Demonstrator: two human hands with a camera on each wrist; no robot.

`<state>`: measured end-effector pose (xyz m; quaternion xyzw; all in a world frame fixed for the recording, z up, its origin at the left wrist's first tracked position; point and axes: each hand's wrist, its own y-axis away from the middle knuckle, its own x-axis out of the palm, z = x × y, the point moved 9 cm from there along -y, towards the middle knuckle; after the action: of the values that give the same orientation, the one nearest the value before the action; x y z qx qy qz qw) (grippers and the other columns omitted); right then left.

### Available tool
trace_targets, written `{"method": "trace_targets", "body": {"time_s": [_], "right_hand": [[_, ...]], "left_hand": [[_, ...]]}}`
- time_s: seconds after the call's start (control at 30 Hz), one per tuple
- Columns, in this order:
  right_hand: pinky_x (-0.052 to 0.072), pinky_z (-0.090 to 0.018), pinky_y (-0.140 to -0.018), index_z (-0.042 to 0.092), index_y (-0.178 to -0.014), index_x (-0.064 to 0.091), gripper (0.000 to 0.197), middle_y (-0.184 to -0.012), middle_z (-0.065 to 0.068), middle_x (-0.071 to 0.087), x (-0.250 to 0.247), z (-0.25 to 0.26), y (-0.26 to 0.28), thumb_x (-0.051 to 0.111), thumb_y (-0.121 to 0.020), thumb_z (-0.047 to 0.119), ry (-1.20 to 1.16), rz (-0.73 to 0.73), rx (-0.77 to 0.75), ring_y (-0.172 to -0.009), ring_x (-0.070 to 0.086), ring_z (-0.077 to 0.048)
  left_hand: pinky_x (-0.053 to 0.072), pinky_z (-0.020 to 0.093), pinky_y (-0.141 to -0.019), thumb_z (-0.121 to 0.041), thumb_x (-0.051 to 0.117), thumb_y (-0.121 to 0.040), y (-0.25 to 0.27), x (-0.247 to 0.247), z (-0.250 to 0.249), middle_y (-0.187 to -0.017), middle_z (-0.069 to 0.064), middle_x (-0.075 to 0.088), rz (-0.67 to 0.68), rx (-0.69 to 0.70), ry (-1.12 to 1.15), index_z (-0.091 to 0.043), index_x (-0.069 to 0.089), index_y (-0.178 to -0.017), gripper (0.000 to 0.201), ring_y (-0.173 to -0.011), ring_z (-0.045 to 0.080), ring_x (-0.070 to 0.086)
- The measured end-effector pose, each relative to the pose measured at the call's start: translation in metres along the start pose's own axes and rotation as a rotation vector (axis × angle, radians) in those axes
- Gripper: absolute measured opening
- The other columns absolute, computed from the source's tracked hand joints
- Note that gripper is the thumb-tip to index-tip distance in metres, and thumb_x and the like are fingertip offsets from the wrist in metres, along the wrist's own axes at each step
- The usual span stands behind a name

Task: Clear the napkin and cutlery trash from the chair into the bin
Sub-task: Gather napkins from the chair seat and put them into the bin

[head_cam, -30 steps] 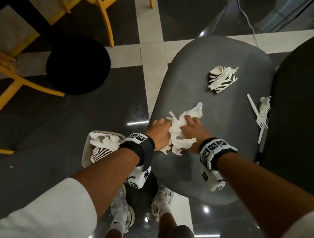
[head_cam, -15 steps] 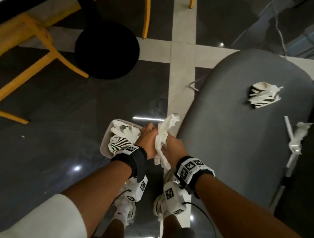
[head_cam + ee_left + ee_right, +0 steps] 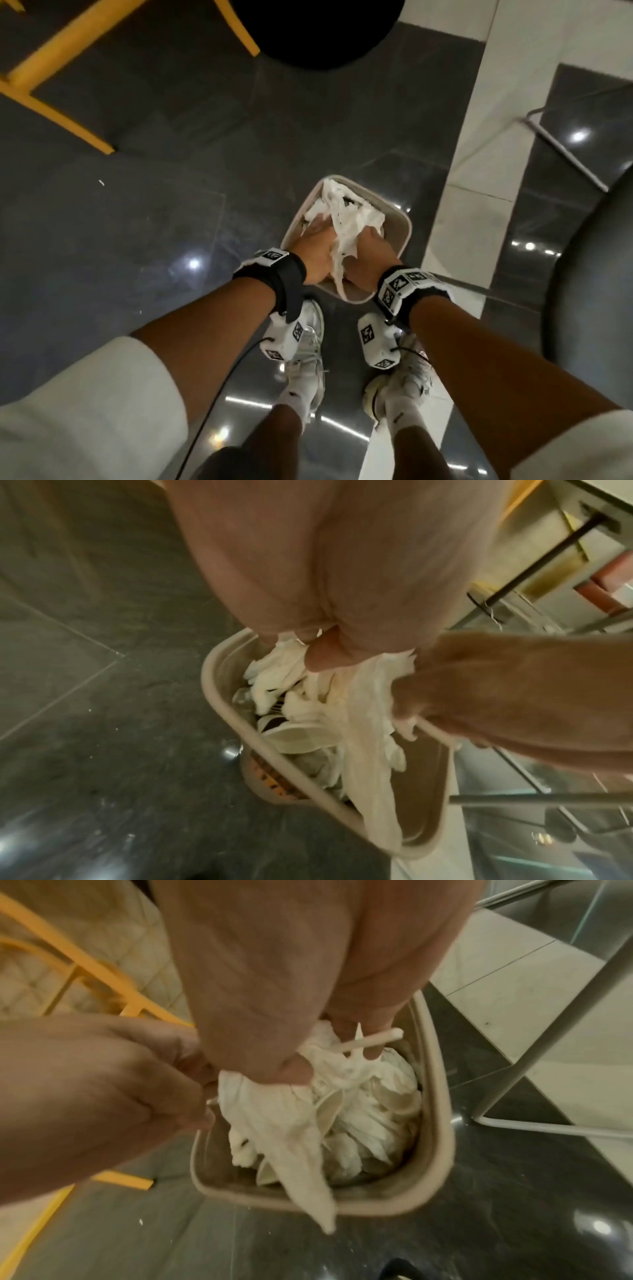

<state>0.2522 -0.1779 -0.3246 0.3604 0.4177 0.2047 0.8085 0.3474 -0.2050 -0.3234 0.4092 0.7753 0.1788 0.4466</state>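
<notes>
Both hands hold a bundle of crumpled white napkins [image 3: 346, 233] right over the beige bin [image 3: 400, 236] on the floor. My left hand [image 3: 315, 250] grips the bundle's left side and my right hand [image 3: 370, 253] grips its right side. In the right wrist view the napkins [image 3: 284, 1123] hang into the bin [image 3: 435, 1123], and a white plastic cutlery handle [image 3: 373, 1041] sticks out by my right fingers. The left wrist view shows a napkin tail [image 3: 369, 772] draped over the bin rim [image 3: 219, 696]. The bin holds more napkins and a striped paper cup [image 3: 274, 718].
The grey chair seat [image 3: 592, 274] curves at the right edge, its metal legs [image 3: 561, 150] beyond. A yellow chair frame [image 3: 65, 61] and a round black base [image 3: 318, 31] stand at the top. My white shoes [image 3: 308, 349] are just behind the bin.
Both hands carried the napkin bundle left off the chair seat and down over the bin. The view swung left, so the cup and fork left on the seat are out of sight.
</notes>
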Motion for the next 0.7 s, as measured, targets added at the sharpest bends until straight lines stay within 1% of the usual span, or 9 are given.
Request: {"method": "trace_targets", "body": {"time_s": [0.07,0.17,0.27,0.33,0.4,0.47,0.53,0.6,0.7], "right_hand": [[0.042,-0.037,-0.101,0.005,-0.14,0.033,0.058,-0.141,-0.015,0.044,-0.003,0.013,0.013,0.055,-0.091,0.026,-0.038,-0.043,-0.098,-0.125,0.051,-0.033],[0.04,-0.029,-0.093,0.007,-0.143,0.028,0.06,-0.143,-0.013,0.042,0.003,0.038,0.028,0.053,-0.094,0.029,-0.003,0.001,-0.259,-0.119,0.054,-0.029],[0.033,-0.035,-0.11,0.005,-0.146,0.035,0.06,-0.146,-0.014,0.037,0.024,0.046,0.017,0.053,-0.096,0.032,0.26,0.113,-0.329,-0.132,0.041,-0.031],[0.028,-0.041,-0.116,0.004,-0.144,0.038,0.057,-0.144,-0.014,0.038,0.041,0.035,-0.011,0.055,-0.095,0.027,0.366,0.175,-0.293,-0.135,0.036,-0.033],[0.026,-0.046,-0.12,0.004,-0.145,0.034,0.06,-0.149,-0.017,0.036,0.058,0.021,-0.038,0.057,-0.092,0.021,0.402,0.252,-0.237,-0.141,0.031,-0.036],[0.025,-0.05,-0.12,0.004,-0.149,0.028,0.061,-0.159,-0.019,0.018,0.073,0.012,-0.057,0.052,-0.094,0.015,0.435,0.286,-0.2,-0.147,0.021,-0.038],[0.027,-0.053,-0.119,0.006,-0.153,0.021,0.063,-0.164,-0.017,0.002,0.083,0.002,-0.065,0.049,-0.097,0.013,0.446,0.311,-0.153,-0.148,0.02,-0.039],[0.026,-0.053,-0.119,0.008,-0.155,0.017,0.069,-0.165,-0.014,-0.001,0.092,-0.011,-0.071,0.052,-0.097,0.021,0.426,0.322,-0.102,-0.15,0.018,-0.039],[0.022,-0.053,-0.12,0.024,-0.156,0.013,0.076,-0.165,0.003,0.004,0.079,-0.01,-0.068,0.041,-0.093,0.054,0.361,0.29,-0.11,-0.149,0.02,-0.03]], "left_hand": [[0.018,0.048,-0.122,-0.025,0.045,-0.094,-0.002,0.009,0.017,-0.166,0.003,0.014,0.022,-0.035,-0.146,-0.023,0.025,-0.155,0.064,-0.153,0.026,0.01],[0.029,0.042,-0.118,-0.013,0.048,-0.092,-0.001,-0.002,0.015,-0.153,0.016,0.04,-0.055,-0.004,-0.135,-0.007,0.045,-0.144,0.053,-0.143,0.031,0.035],[0.044,0.04,-0.107,-0.01,0.05,-0.091,0.001,-0.019,0.011,-0.145,0.013,0.047,-0.174,0.046,-0.135,-0.006,0.051,-0.136,0.045,-0.127,0.031,0.052],[0.051,0.041,-0.091,-0.008,0.055,-0.089,0.004,-0.031,0.018,-0.14,0.008,0.041,-0.252,0.008,-0.126,-0.008,0.054,-0.125,0.036,-0.111,0.028,0.057],[0.05,0.042,-0.088,-0.004,0.059,-0.082,0.005,-0.046,0.019,-0.128,0.008,0.043,-0.364,0.024,-0.156,-0.011,0.058,-0.113,0.033,-0.107,0.028,0.053],[0.045,0.043,-0.088,-0.002,0.059,-0.076,0.004,-0.056,0.031,-0.119,0.01,0.046,-0.459,-0.031,-0.189,-0.013,0.058,-0.106,0.032,-0.105,0.03,0.049],[0.047,0.045,-0.083,-0.004,0.057,-0.081,0.003,-0.06,0.052,-0.118,0.01,0.047,-0.474,-0.161,-0.089,-0.012,0.052,-0.107,0.028,-0.099,0.03,0.052],[0.048,0.042,-0.076,-0.015,0.05,-0.093,0.0,-0.05,0.072,-0.111,0.01,0.054,-0.382,-0.253,0.039,-0.013,0.045,-0.112,0.02,-0.088,0.029,0.055],[0.047,0.04,-0.07,-0.025,0.042,-0.099,0.0,-0.039,0.077,-0.096,0.014,0.062,-0.281,-0.262,0.016,-0.013,0.047,-0.111,0.017,-0.089,0.037,0.061]]}}
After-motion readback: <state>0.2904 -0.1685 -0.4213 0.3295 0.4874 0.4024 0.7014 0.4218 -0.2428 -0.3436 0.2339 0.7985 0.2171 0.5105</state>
